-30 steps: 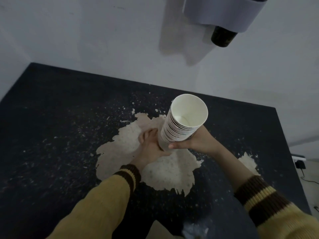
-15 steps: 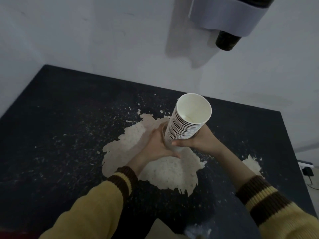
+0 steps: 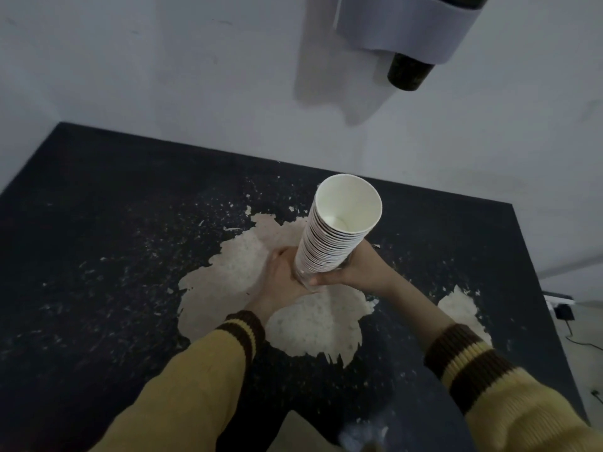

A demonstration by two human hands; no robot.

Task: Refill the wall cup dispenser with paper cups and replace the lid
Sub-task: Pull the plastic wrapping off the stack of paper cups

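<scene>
A tall stack of white paper cups (image 3: 329, 247) stands upright over the dark table, open mouth toward me. My right hand (image 3: 357, 267) wraps around the stack's lower part from the right. My left hand (image 3: 282, 275) cups the bottom end of the stack from the left and below. The wall cup dispenser (image 3: 401, 26) hangs on the white wall at the top right; a dark cup bottom (image 3: 408, 71) pokes out of its lower opening. No lid is visible.
The black table (image 3: 98, 239) has a large worn pale patch (image 3: 313, 321) under my hands and a smaller one (image 3: 460, 308) to the right. A white wall rises behind it. A power strip and cable (image 3: 563, 309) lie on the floor at the right.
My left hand has slid from flat on the table to under the base of the stack. The stack is held a little higher and more upright.
</scene>
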